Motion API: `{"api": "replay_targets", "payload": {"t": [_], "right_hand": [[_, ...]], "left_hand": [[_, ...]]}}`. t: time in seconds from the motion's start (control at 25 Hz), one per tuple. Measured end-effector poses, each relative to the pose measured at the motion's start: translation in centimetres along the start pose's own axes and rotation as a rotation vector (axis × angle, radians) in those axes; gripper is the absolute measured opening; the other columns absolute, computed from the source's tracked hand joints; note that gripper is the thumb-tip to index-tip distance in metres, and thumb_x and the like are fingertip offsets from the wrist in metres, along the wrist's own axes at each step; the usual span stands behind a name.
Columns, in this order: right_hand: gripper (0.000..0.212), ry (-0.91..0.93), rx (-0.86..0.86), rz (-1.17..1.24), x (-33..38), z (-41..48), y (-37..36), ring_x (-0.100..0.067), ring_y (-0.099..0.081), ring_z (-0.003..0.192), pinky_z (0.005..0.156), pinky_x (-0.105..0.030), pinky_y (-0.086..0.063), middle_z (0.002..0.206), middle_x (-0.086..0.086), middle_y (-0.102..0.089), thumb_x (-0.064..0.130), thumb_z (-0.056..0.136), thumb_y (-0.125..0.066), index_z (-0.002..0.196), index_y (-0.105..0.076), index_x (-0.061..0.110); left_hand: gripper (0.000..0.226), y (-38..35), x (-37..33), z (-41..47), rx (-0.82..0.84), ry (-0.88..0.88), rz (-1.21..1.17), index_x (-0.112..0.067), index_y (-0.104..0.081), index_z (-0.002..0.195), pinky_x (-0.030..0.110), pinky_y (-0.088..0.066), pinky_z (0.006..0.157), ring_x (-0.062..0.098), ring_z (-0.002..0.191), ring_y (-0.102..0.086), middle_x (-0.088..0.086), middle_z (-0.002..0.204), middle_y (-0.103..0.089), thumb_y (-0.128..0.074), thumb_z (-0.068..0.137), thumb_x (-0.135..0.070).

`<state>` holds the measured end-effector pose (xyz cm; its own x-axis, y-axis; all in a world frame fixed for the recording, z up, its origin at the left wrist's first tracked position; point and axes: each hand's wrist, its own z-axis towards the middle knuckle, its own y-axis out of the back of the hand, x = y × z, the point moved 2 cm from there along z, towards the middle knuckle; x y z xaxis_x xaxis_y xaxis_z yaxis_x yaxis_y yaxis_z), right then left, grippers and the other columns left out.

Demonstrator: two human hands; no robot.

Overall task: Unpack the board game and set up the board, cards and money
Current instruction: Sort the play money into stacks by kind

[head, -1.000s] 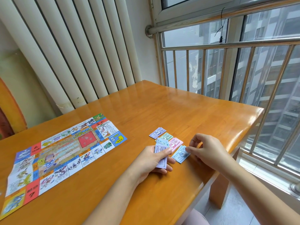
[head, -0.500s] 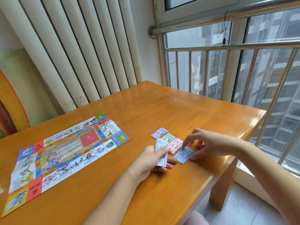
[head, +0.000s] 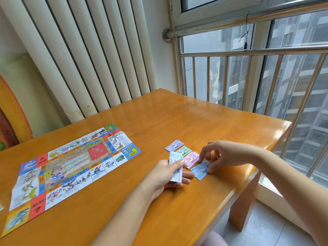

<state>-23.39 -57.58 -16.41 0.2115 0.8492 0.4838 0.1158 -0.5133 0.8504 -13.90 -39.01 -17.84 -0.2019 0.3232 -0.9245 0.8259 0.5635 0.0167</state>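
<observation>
Now the left hand [head: 164, 176] grips the money stack [head: 176, 174], the right hand [head: 224, 155] pinches a blue note [head: 199, 171] on the desk [head: 177, 112] right of the board [head: 71, 166] — a careless drag could scatter neighbouring notes [head: 190, 158].

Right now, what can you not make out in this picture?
Head view:
Notes held by the left hand: their count, hidden by its fingers.
Game board: text in its squares, too small.
Blue note the right hand pinches: value blurred.

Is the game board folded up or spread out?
Spread out. The game board lies flat on the table, its picture squares showing.
</observation>
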Motion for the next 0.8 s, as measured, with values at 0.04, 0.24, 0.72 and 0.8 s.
{"api": "replay_targets", "payload": {"t": [0.04,0.24,0.72,0.8], "right_hand": [[0.03,0.005,-0.007,-0.006,0.01,0.17,0.01,-0.003,-0.05,0.079,0.072,-0.02,-0.045,0.104,0.014,-0.052,0.039,0.076,-0.077,0.099,-0.06,0.048],[0.03,0.063,-0.02,-0.003,0.2,0.3,-0.11,-0.004,-0.049,0.078,0.07,-0.017,-0.043,0.106,0.016,-0.049,0.032,0.08,-0.075,0.104,-0.061,0.045],[0.034,0.065,0.046,-0.001,0.26,0.59,-0.13,0.002,-0.046,0.071,0.067,-0.015,-0.039,0.095,0.017,-0.049,0.039,0.077,-0.076,0.109,-0.065,0.042],[0.034,0.07,0.063,-0.015,0.46,0.61,-0.16,0.001,-0.046,0.072,0.068,-0.016,-0.04,0.095,0.017,-0.049,0.038,0.078,-0.076,0.11,-0.065,0.042]], "left_hand": [[0.018,-0.02,0.0,0.01,-0.004,0.0,-0.007,-0.008,-0.057,0.095,0.018,-0.046,0.042,0.016,0.055,-0.067,0.016,0.087,-0.073,-0.052,0.097,-0.025],[0.017,-0.12,-0.02,0.01,-0.002,0.006,-0.022,-0.009,-0.057,0.093,0.018,-0.045,0.041,0.014,0.053,-0.065,0.014,0.087,-0.073,-0.052,0.097,-0.025],[0.018,0.04,0.08,0.19,0.015,0.0,-0.05,-0.007,-0.056,0.094,0.019,-0.049,0.045,0.015,0.057,-0.067,0.013,0.083,-0.073,-0.051,0.097,-0.023],[0.018,0.03,0.19,0.25,0.023,-0.01,-0.069,-0.006,-0.056,0.093,0.02,-0.052,0.049,0.016,0.059,-0.068,0.014,0.082,-0.072,-0.051,0.097,-0.023]]}}
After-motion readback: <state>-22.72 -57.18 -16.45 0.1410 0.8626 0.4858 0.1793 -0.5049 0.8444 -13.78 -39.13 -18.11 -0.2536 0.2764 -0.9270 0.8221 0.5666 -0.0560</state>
